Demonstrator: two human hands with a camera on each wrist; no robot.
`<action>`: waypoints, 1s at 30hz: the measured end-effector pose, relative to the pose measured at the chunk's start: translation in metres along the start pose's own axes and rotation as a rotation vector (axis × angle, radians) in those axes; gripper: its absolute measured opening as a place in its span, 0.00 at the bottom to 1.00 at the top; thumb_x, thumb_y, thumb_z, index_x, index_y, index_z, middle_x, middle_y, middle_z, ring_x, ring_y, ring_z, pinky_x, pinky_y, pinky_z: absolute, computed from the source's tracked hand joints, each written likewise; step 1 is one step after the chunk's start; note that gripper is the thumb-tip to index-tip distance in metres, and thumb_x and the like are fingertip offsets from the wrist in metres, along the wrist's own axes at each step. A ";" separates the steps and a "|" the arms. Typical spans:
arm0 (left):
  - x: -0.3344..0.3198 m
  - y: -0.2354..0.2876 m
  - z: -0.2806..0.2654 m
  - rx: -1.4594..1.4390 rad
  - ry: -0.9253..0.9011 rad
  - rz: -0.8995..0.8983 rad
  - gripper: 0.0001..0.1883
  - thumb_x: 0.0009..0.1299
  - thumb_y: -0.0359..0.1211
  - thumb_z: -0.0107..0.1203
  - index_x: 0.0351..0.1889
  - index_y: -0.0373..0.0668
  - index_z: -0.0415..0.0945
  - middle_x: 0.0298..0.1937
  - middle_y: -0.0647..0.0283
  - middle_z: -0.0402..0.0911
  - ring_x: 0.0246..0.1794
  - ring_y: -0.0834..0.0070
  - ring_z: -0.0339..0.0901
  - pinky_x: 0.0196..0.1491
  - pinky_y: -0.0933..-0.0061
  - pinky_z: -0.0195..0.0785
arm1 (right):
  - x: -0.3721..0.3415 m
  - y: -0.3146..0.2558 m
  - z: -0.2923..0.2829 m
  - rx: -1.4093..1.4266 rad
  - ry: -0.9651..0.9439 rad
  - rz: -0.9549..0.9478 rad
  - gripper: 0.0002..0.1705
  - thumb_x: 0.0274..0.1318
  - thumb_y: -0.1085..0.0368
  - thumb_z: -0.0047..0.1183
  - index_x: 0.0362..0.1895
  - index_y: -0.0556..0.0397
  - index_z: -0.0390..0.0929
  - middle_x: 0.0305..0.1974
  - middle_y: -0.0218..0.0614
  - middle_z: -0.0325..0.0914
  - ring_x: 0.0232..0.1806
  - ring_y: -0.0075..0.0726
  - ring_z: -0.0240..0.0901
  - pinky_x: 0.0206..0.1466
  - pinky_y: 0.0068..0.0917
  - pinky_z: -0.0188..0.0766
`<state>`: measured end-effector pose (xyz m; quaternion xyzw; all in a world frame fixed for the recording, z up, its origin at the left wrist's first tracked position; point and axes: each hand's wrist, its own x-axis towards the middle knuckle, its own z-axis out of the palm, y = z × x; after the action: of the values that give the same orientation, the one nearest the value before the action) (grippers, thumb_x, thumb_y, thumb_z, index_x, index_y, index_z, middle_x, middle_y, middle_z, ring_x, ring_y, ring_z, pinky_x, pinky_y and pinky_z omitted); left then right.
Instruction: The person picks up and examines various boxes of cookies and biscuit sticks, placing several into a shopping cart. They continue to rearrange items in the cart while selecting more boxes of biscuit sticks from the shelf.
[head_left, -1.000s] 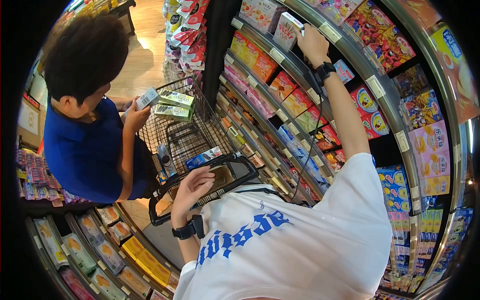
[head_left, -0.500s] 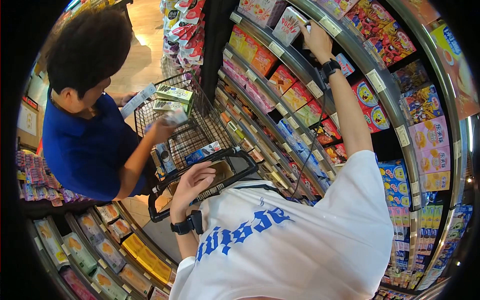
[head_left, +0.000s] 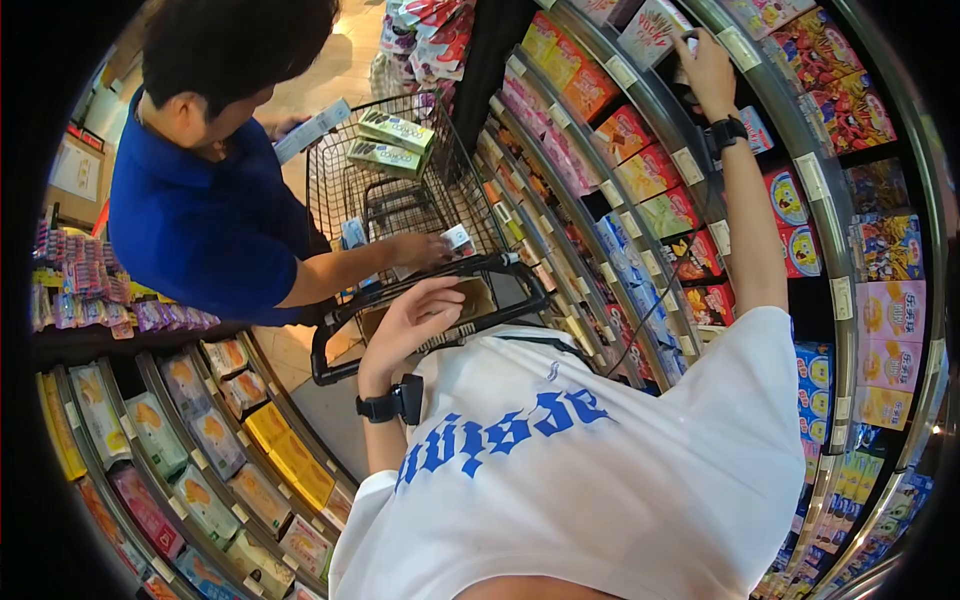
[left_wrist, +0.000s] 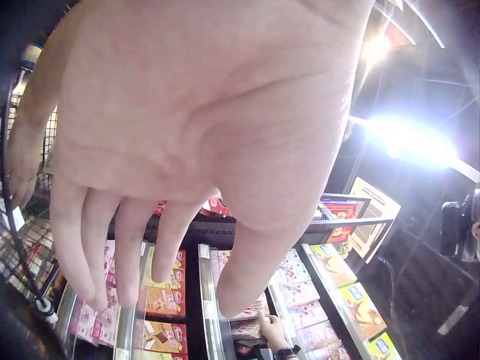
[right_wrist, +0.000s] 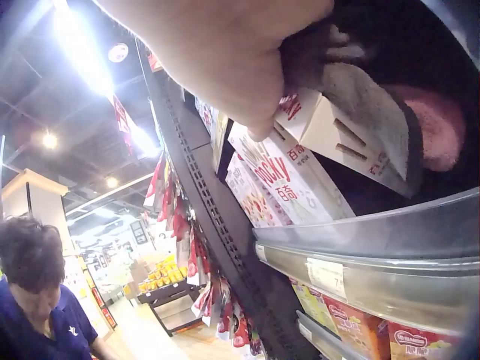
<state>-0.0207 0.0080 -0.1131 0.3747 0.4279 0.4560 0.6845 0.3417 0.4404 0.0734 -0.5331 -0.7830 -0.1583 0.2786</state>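
Note:
At the upper right of the head view, my right hand is at a white Pocky box on a shelf. The right wrist view shows the thumb of my right hand against the white Pocky boxes; its other fingers are largely hidden. My left hand hovers by the shopping cart's black handle, holding nothing. In the left wrist view the palm of my left hand faces the camera, fingers loosely bent and apart.
A person in a blue shirt stands left of the cart, one hand inside it near a small white box. Green boxes lie in the cart. Curved shelves rise at right; more packages fill shelves at lower left.
The head view has shifted. The other person's hand has moved down into the cart near its handle with a small box. My right hand remains at the Pocky boxes, which have tilted slightly.

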 end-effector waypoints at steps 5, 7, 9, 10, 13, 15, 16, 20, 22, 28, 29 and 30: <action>0.003 -0.003 0.001 0.012 -0.006 -0.003 0.26 0.74 0.30 0.62 0.69 0.37 0.71 0.57 0.58 0.82 0.58 0.72 0.80 0.64 0.70 0.70 | 0.000 0.009 0.000 -0.088 0.051 -0.082 0.30 0.67 0.36 0.50 0.55 0.45 0.80 0.43 0.52 0.85 0.46 0.62 0.82 0.46 0.49 0.78; 0.003 -0.003 0.001 0.032 -0.017 0.001 0.26 0.74 0.30 0.62 0.69 0.37 0.71 0.57 0.58 0.82 0.58 0.72 0.80 0.64 0.70 0.71 | -0.004 -0.010 -0.007 -0.102 0.060 -0.063 0.31 0.69 0.37 0.48 0.62 0.43 0.76 0.47 0.50 0.84 0.47 0.61 0.82 0.46 0.49 0.78; 0.002 -0.002 0.003 0.023 -0.016 -0.005 0.26 0.73 0.30 0.62 0.69 0.37 0.71 0.57 0.58 0.82 0.58 0.72 0.80 0.65 0.70 0.71 | -0.011 -0.045 -0.028 -0.024 -0.087 0.176 0.33 0.69 0.48 0.54 0.72 0.46 0.67 0.33 0.49 0.83 0.32 0.51 0.83 0.37 0.43 0.78; 0.001 -0.001 0.003 0.003 -0.008 -0.012 0.26 0.73 0.29 0.63 0.68 0.38 0.71 0.57 0.59 0.81 0.57 0.74 0.78 0.64 0.70 0.71 | -0.009 -0.030 -0.016 -0.094 -0.013 0.088 0.32 0.68 0.49 0.55 0.71 0.47 0.69 0.34 0.50 0.82 0.33 0.54 0.82 0.38 0.46 0.77; 0.002 -0.001 0.005 -0.029 0.003 -0.020 0.26 0.72 0.29 0.64 0.68 0.39 0.72 0.56 0.61 0.81 0.56 0.76 0.77 0.63 0.71 0.71 | -0.015 -0.038 -0.020 -0.137 0.033 0.050 0.32 0.68 0.49 0.55 0.71 0.46 0.69 0.34 0.50 0.81 0.35 0.55 0.81 0.39 0.47 0.77; 0.000 -0.003 0.004 -0.033 0.009 -0.026 0.27 0.72 0.28 0.64 0.68 0.39 0.72 0.56 0.61 0.80 0.56 0.76 0.77 0.63 0.71 0.71 | -0.016 -0.028 -0.013 -0.175 0.087 -0.006 0.33 0.67 0.49 0.56 0.72 0.45 0.68 0.36 0.50 0.81 0.38 0.56 0.80 0.41 0.48 0.77; 0.000 -0.003 0.003 -0.034 0.003 -0.026 0.27 0.71 0.28 0.64 0.69 0.39 0.71 0.56 0.61 0.80 0.56 0.76 0.77 0.63 0.71 0.71 | -0.017 -0.026 -0.011 -0.175 0.088 -0.007 0.33 0.67 0.49 0.57 0.72 0.44 0.68 0.38 0.51 0.81 0.40 0.57 0.80 0.42 0.47 0.77; 0.001 -0.003 0.003 -0.023 0.000 -0.044 0.28 0.71 0.29 0.64 0.69 0.39 0.71 0.57 0.61 0.80 0.56 0.76 0.77 0.63 0.71 0.71 | -0.014 0.002 0.000 -0.254 0.107 -0.112 0.32 0.70 0.38 0.46 0.68 0.43 0.71 0.52 0.49 0.82 0.48 0.60 0.81 0.46 0.48 0.79; 0.001 -0.004 0.002 -0.025 -0.002 -0.042 0.28 0.71 0.29 0.64 0.69 0.39 0.71 0.57 0.61 0.80 0.56 0.76 0.78 0.62 0.71 0.72 | -0.018 -0.001 -0.004 -0.284 0.107 -0.099 0.32 0.70 0.38 0.46 0.69 0.42 0.70 0.54 0.48 0.81 0.49 0.60 0.81 0.46 0.48 0.79; 0.003 -0.005 -0.001 0.004 -0.023 -0.029 0.27 0.72 0.30 0.63 0.69 0.38 0.71 0.57 0.59 0.81 0.57 0.74 0.79 0.63 0.70 0.71 | -0.030 -0.006 -0.013 -0.303 0.156 -0.126 0.31 0.70 0.42 0.47 0.69 0.42 0.70 0.55 0.43 0.79 0.49 0.57 0.81 0.47 0.45 0.78; 0.004 -0.005 -0.002 0.016 -0.032 -0.021 0.26 0.73 0.29 0.62 0.68 0.37 0.71 0.57 0.58 0.82 0.59 0.71 0.79 0.65 0.69 0.71 | -0.033 -0.008 -0.015 -0.280 0.153 -0.153 0.30 0.70 0.43 0.48 0.69 0.42 0.70 0.55 0.41 0.79 0.49 0.55 0.81 0.46 0.44 0.78; 0.004 -0.005 -0.002 0.017 -0.033 -0.021 0.26 0.73 0.29 0.62 0.68 0.37 0.71 0.57 0.58 0.82 0.59 0.71 0.79 0.65 0.69 0.71 | -0.037 -0.012 -0.017 -0.280 0.153 -0.151 0.30 0.70 0.43 0.48 0.69 0.42 0.70 0.55 0.41 0.79 0.49 0.55 0.81 0.46 0.44 0.78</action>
<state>-0.0199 0.0108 -0.1197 0.3834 0.4246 0.4388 0.6930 0.3455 0.3989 0.0653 -0.4927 -0.7676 -0.3266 0.2477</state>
